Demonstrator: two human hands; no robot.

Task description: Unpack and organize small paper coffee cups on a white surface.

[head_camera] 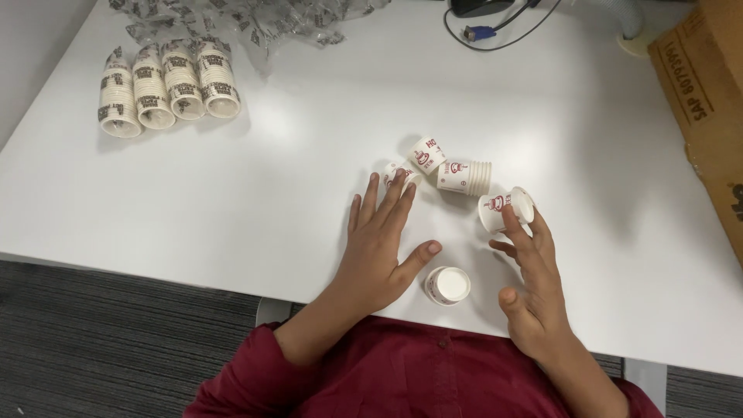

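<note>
Cups (453,174) on table (271,193); L hand (379,244) & R hand (534,271) touching.

Packages and printed labels on the white table

A brown cardboard box (708,101) is sitting at the far right edge, with dark print on its side. Crinkly clear plastic wrapping (248,19) is lying at the top, just above four stacks of paper cups (166,85) lying side by side, each wearing a dark printed band. Near the middle, loose white paper cups (453,174) are lying tipped over, showing small red and dark picture labels.
</note>
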